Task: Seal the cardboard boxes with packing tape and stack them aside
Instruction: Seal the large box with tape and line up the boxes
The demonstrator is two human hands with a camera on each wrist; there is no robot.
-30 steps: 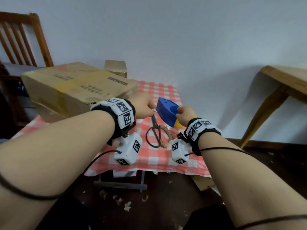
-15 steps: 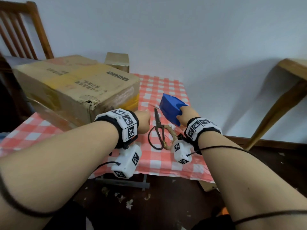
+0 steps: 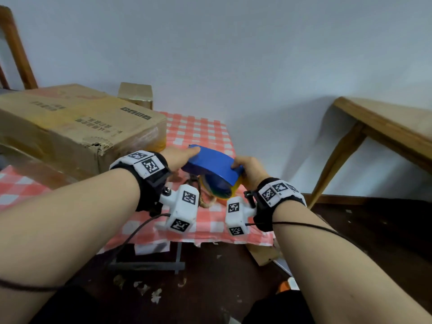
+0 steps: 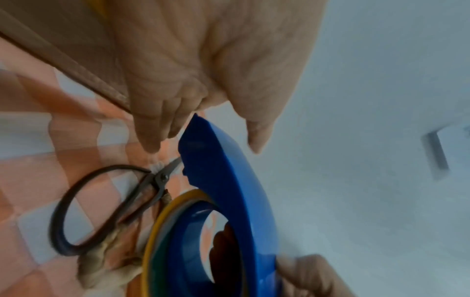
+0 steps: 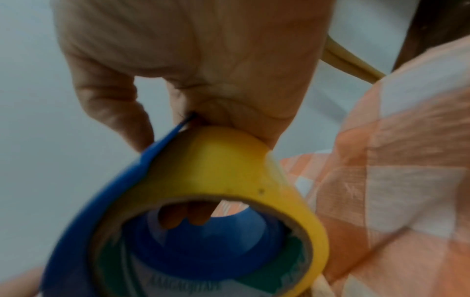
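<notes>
My right hand (image 3: 243, 168) grips the rear of a blue tape dispenser (image 3: 210, 163) loaded with a yellow tape roll (image 5: 229, 170) and holds it tilted above the checked tablecloth. In the right wrist view, fingertips (image 5: 183, 219) show inside the roll's core. My left hand (image 3: 185, 154) reaches to the dispenser's front tip (image 4: 195, 128). Its fingers (image 4: 152, 138) are straight on one side of the tip and the thumb is on the other. A large cardboard box (image 3: 77, 127) lies on the table just left of both hands.
Black scissors (image 4: 106, 211) and a bit of twine (image 4: 101, 261) lie on the cloth under the dispenser. A small cardboard box (image 3: 136, 94) stands behind the big one. There is a wooden chair (image 3: 16, 47) at far left and a wooden table (image 3: 385, 127) at right. Paper scraps litter the floor.
My right hand has raised and tilted the dispenser over the scissors. My left hand has uncurled and moved up from beside the scissors to the dispenser's front tip.
</notes>
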